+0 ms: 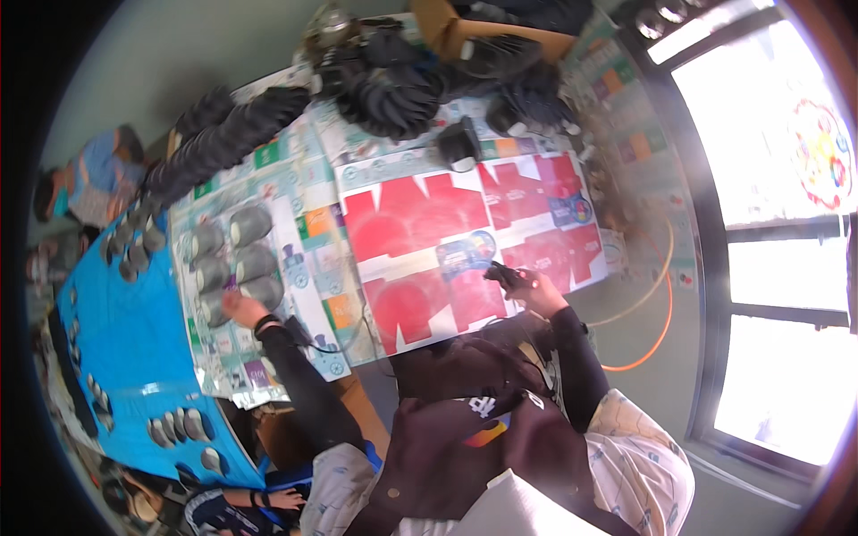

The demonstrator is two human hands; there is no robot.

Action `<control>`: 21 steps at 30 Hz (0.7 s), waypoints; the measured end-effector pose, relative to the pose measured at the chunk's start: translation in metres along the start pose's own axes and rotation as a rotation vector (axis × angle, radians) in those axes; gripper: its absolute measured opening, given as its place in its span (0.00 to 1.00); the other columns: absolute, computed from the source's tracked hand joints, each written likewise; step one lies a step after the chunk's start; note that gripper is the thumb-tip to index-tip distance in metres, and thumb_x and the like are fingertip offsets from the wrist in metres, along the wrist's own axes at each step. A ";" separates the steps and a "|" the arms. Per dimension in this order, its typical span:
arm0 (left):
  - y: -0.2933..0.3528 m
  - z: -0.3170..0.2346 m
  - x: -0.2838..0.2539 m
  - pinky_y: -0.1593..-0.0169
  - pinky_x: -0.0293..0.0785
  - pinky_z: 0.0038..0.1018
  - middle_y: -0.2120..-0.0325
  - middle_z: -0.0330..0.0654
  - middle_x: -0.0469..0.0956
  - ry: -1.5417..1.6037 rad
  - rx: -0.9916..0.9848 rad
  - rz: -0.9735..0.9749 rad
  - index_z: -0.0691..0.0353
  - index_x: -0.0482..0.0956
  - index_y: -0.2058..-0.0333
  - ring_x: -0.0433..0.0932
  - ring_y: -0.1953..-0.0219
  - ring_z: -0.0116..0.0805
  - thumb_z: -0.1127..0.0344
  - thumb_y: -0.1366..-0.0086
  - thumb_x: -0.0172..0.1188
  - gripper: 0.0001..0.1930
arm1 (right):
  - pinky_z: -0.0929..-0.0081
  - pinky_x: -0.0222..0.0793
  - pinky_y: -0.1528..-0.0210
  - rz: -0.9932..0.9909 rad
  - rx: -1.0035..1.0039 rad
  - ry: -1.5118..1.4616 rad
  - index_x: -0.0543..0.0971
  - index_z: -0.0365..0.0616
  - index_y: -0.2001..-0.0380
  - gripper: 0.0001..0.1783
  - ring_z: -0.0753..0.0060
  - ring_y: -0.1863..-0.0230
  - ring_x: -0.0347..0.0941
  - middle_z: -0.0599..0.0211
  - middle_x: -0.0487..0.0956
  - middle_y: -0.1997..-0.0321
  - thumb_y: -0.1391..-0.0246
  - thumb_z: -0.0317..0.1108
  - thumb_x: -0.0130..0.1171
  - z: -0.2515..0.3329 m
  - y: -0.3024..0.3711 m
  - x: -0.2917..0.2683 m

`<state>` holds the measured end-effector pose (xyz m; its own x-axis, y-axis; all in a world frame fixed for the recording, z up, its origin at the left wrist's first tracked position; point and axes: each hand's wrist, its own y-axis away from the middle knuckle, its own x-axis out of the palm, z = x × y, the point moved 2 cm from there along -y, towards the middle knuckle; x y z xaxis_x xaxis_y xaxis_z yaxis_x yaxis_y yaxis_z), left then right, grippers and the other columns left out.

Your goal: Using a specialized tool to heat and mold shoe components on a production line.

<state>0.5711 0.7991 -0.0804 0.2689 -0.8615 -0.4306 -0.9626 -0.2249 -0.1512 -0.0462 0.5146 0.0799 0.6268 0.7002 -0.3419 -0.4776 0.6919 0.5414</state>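
Stretched out to the left, my left hand (243, 310) is at the nearest of several rounded dark pieces with grey faces (254, 225), which sit in two columns on a paper-covered table. Its fingertips are too small and blurred to show whether they grip the piece or only touch it. My right hand (536, 292) is closed around a small black hand tool (506, 275), whose exact kind I cannot make out. It holds the tool above the near edge of a red-and-white printed sheet (402, 265).
Stacked black cup-like parts (391, 96) line the table's far side, with a single black part (459, 143) before them. An open cardboard box (438, 27) stands behind. An orange hose (660, 335) curves at right. Left is a blue table (134, 330) with grey pieces; another person's hand (288, 499) shows below.
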 end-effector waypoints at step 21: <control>0.423 -0.203 0.379 0.55 0.79 0.45 0.62 0.50 0.84 -0.302 0.570 0.814 0.59 0.79 0.53 0.83 0.59 0.49 0.59 0.36 0.59 0.16 | 0.78 0.71 0.63 -0.131 0.008 -0.513 0.81 0.35 0.55 0.18 0.74 0.66 0.77 0.67 0.82 0.65 0.53 0.23 0.61 -0.090 0.038 -0.160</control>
<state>0.2588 0.2851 -0.1274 -0.3825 -0.4885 -0.7842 -0.7195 0.6900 -0.0789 -0.2199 0.4447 0.0865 0.9027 0.4301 0.0116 -0.3714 0.7654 0.5255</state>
